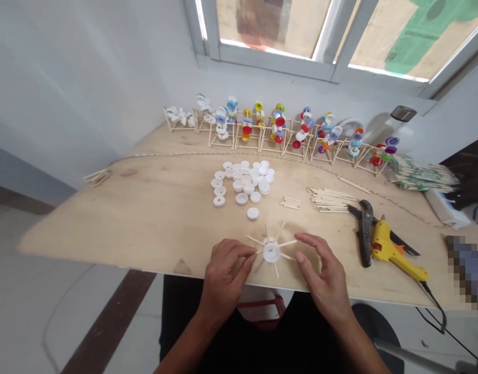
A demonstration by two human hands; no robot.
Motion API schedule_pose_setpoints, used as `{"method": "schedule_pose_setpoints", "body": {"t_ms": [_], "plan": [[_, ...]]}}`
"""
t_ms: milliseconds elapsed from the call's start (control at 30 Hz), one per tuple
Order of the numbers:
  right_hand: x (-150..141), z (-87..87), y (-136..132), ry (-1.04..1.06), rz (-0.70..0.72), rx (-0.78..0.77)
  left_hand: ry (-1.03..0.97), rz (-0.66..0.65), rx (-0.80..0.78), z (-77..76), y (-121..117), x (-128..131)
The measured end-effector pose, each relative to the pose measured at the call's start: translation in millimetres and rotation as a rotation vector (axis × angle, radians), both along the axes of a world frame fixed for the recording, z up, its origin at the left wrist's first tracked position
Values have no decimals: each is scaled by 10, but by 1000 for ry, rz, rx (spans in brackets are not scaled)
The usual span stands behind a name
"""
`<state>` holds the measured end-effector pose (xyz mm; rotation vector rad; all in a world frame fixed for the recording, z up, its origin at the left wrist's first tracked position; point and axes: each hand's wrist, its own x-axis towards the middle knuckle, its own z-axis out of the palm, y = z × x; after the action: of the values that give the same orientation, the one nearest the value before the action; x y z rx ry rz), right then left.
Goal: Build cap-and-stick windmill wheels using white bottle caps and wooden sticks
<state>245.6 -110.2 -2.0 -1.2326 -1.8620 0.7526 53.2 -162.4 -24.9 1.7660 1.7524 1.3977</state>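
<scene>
In front of me on the table lies a white bottle cap wheel (pixel 270 253), with several thin wooden sticks pointing outward from it like spokes. My left hand (pixel 228 267) pinches the end of a stick on the wheel's left side between thumb and fingertips. On the other side, my right hand (pixel 322 265) is open, thumb and forefinger apart, close to the tips of two spokes; whether it touches them I cannot tell. Just beyond the wheel sits a single white cap (pixel 253 213). Farther back is a pile of white bottle caps (pixel 244 176).
Short sticks (pixel 290 203) and longer sticks (pixel 332 200) lie right of the caps. Beside them are black-handled cutters (pixel 365 234) and a yellow glue gun (pixel 383 241) with its cord over the table edge. Stick frames with coloured cap wheels (pixel 278 124) line the wall.
</scene>
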Motion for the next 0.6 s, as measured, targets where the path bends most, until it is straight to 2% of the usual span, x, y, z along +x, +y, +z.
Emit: {"method": "schedule_pose_setpoints", "body": {"t_ms": [100,267,467,600], "plan": [[37,31,-11,162,24,-223,-48,4,16,26,-37,44],[26,53,-4,330,228,-542,-90,-16,-15,56,-52,118],[-47,10,-40,435,177,-674,-138,-31,-70,75,-70,224],[-26,20,-61,440,176,-670,-293,-60,-212,132,-89,211]]}}
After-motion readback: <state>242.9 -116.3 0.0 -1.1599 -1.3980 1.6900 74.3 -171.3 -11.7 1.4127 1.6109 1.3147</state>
